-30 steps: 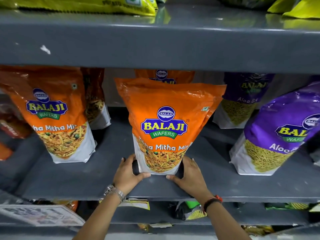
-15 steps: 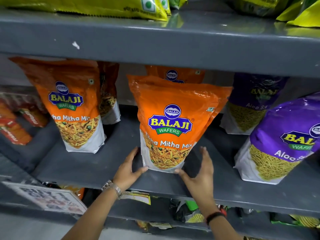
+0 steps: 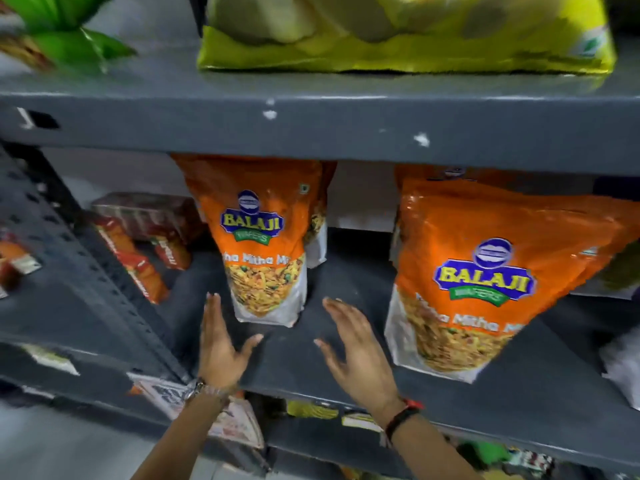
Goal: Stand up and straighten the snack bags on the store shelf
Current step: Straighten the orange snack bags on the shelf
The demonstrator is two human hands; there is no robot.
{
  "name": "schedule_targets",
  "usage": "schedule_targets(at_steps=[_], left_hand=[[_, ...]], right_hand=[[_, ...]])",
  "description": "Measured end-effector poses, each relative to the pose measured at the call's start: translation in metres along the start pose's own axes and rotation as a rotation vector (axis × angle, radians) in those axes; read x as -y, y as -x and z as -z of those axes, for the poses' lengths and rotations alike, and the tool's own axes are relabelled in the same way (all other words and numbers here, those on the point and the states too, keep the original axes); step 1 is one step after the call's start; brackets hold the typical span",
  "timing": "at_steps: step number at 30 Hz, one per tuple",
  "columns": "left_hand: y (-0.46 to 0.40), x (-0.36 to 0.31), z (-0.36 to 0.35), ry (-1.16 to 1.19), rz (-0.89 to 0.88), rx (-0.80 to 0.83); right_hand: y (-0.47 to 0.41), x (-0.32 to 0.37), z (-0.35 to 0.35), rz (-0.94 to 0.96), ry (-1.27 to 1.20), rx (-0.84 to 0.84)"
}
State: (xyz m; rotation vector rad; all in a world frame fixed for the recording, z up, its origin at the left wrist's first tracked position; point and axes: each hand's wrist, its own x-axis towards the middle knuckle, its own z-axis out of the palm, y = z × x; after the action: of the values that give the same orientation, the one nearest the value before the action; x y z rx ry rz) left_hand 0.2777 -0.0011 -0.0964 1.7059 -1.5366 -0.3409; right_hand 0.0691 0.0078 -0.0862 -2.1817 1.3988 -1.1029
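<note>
Fingers (image 3: 213,317) spread, both hands empty | left hand (image 3: 221,344), right hand (image 3: 356,355) flank Balaji Mitha Mix bag (image 3: 266,244), not touching | likely bracketing to square it upright.

Grey shelf (image 3: 346,362) w/ 2 orange bags (image 3: 266,237) upright, red pkts (image 3: 138,244) left.

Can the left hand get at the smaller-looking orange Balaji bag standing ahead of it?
Probably yes: the open left hand is just beside the orange Balaji bag, with only bare grey shelf between them.
</note>
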Motion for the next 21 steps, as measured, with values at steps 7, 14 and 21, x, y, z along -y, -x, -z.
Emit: schedule_targets(at_steps=[7, 14, 21], left_hand=[[-0.048, 0.029, 0.000, 0.122, 0.106, 0.195], [-0.055, 0.032, -0.007, 0.155, 0.099, 0.205], [-0.036, 0.035, 0.002, 0.138, 0.106, 0.242]], right_hand=[[-0.068, 0.000, -0.060, -0.296, -0.424, 0.235], [-0.071, -0.005, -0.074, -0.348, -0.348, 0.188], [-0.046, 0.004, -0.075, -0.325, -0.179, 0.157]])
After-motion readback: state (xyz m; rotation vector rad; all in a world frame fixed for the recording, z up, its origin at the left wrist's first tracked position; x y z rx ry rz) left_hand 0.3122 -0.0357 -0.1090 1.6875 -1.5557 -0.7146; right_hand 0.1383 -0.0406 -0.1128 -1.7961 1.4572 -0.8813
